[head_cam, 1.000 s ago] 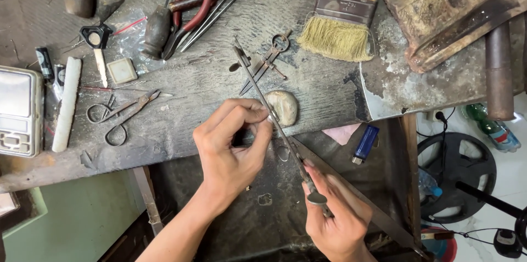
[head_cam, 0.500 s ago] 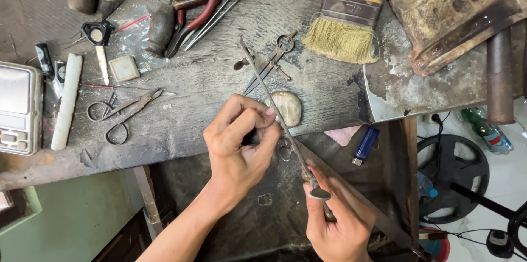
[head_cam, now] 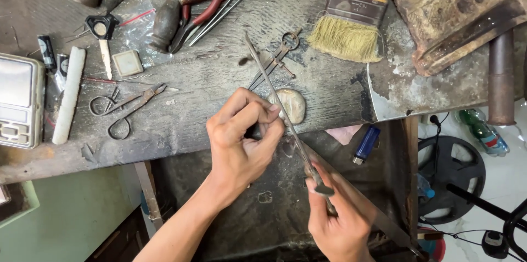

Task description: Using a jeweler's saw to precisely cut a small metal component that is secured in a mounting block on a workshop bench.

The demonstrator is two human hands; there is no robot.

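The right hand is closed around the handle of a long thin file, which slants up and away across the edge of the surface, its tip near a pair of dividers. The left hand is curled, its fingertips pinched together against the file's middle; whether they hold some small piece there cannot be told. Just beyond those fingertips a pale rounded stone lies on the surface. Farther back lie a yellow-handled brush and red-handled pliers. To the left lie scissors, a white stick and a small scale. A blue lighter lies below the surface edge.
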